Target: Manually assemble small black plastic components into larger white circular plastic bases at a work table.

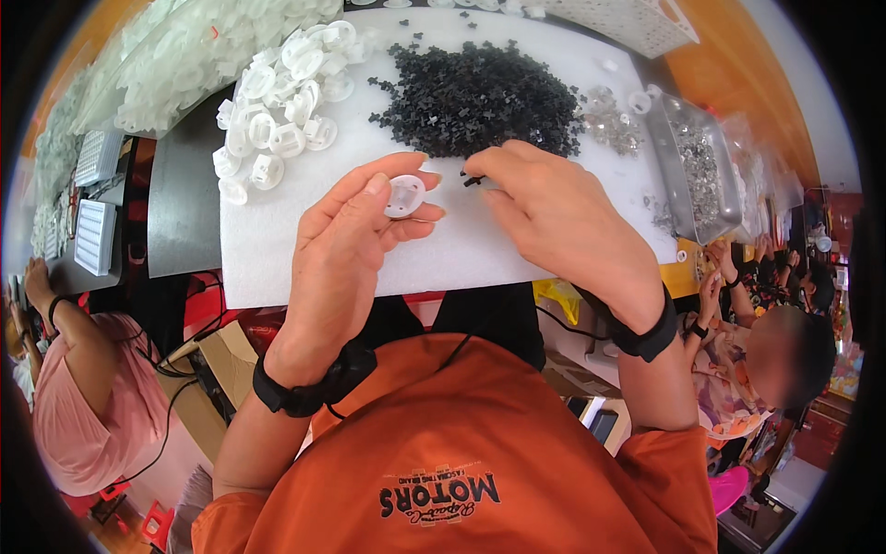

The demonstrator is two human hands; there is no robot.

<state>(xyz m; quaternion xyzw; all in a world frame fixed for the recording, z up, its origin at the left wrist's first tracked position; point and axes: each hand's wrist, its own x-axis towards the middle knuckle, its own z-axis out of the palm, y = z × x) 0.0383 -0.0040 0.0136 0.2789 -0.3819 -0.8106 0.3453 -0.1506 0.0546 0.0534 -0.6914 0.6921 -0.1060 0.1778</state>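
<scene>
My left hand (355, 217) is closed around a small round white plastic part (404, 197), its open face turned up between thumb and fingers. Just to its right, my right hand (544, 198) pinches a small black plastic piece (472, 181) at the fingertips. Beyond that hand lies a big heap of black cross-shaped plastic pieces (480, 97). More round white plastic parts (286, 102) are piled on the far left of the white foam sheet (369, 268), which lies under both hands.
A metal tray (729, 217) of small clear and metallic bits stands at the right, beside loose clear pieces (614, 120). Large clear bags (194, 65) of white parts fill the far left. White slotted trays (94, 237) sit at the left. Other people work on both sides.
</scene>
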